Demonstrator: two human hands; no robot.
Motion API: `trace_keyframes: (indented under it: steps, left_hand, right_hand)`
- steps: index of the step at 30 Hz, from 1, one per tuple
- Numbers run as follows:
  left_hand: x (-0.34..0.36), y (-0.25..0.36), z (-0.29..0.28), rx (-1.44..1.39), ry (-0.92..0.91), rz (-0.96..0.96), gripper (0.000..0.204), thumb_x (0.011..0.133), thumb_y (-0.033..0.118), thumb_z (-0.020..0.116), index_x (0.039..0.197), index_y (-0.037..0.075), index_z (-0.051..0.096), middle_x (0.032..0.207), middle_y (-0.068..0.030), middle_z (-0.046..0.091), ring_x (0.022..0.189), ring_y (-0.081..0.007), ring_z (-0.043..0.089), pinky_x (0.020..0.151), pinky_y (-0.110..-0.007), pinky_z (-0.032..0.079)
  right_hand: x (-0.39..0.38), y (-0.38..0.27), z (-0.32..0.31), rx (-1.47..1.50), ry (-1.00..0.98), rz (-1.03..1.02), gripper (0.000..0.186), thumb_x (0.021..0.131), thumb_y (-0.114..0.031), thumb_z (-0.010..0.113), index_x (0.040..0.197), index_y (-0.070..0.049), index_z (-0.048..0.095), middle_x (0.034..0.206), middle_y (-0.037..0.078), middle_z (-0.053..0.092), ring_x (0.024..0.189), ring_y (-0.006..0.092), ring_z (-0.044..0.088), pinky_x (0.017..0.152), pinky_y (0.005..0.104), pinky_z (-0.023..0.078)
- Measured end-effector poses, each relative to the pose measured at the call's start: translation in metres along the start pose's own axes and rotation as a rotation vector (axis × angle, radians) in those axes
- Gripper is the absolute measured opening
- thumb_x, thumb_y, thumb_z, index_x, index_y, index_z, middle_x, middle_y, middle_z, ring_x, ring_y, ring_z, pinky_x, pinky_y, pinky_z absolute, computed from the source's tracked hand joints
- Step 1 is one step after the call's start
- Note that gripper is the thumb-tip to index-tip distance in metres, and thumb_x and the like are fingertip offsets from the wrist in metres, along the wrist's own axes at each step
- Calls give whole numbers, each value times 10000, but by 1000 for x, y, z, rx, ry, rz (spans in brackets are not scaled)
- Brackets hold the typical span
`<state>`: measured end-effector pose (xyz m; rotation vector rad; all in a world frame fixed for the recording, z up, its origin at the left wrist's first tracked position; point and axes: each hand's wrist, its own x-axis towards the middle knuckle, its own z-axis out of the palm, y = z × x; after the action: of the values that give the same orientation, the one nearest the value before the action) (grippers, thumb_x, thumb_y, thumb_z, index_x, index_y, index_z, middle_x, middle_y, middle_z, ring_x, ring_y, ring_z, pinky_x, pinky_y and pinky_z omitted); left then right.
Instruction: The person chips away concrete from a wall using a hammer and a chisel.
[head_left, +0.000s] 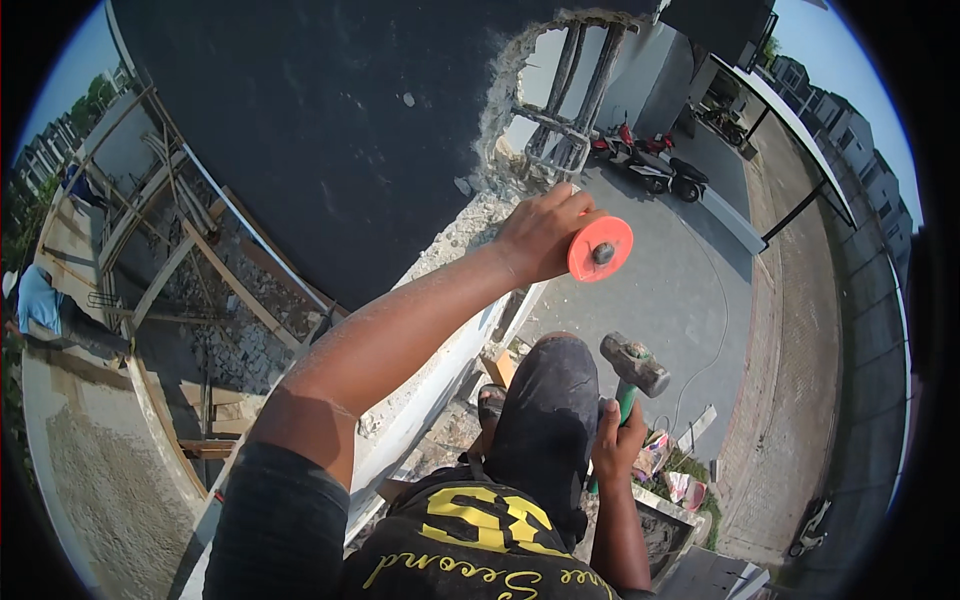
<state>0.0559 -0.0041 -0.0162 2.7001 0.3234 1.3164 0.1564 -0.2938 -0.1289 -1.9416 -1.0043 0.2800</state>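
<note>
My left hand (545, 232) is closed round a chisel (602, 253) with a round orange hand guard; its struck end faces me. The chisel's tip is hidden behind the hand, near the ragged broken edge of a dark wall (330, 130). Bare steel bars (566, 72) cross the hole in that wall, just beyond my left hand. Lower right, my right hand (617, 445) grips the green handle of a club hammer (636, 364). The hammer's worn metal head is raised, apart from the chisel.
Below my left arm runs a white wall top (400, 400) with broken concrete. My bent knee (550, 400) is beside it. Rubble (235, 345) and timber lie at left, where a person in blue (40, 300) bends over. Motorbikes (650, 165) stand on grey paving; a cable (725, 310) crosses it.
</note>
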Motion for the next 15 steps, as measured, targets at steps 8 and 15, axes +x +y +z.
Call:
trace_keyframes:
  steps: [8, 15]
  left_hand:
    - [9, 0, 33, 231, 70, 13, 279, 814, 245, 655, 1014, 99, 527, 883, -43, 585, 901, -236, 580, 656, -383, 537]
    - [10, -3, 29, 154, 53, -53, 269, 822, 229, 656, 984, 83, 498, 919, -66, 612, 946, -247, 594, 667, -380, 574]
  right_hand:
    - [40, -100, -35, 687, 260, -288, 521, 968, -545, 540, 837, -56, 420, 642, 10, 413, 480, 63, 399, 420, 209, 312]
    - [101, -77, 14, 81, 178, -247, 379, 1010, -353, 547, 813, -35, 490, 561, 4, 457, 488, 100, 438, 462, 295, 339]
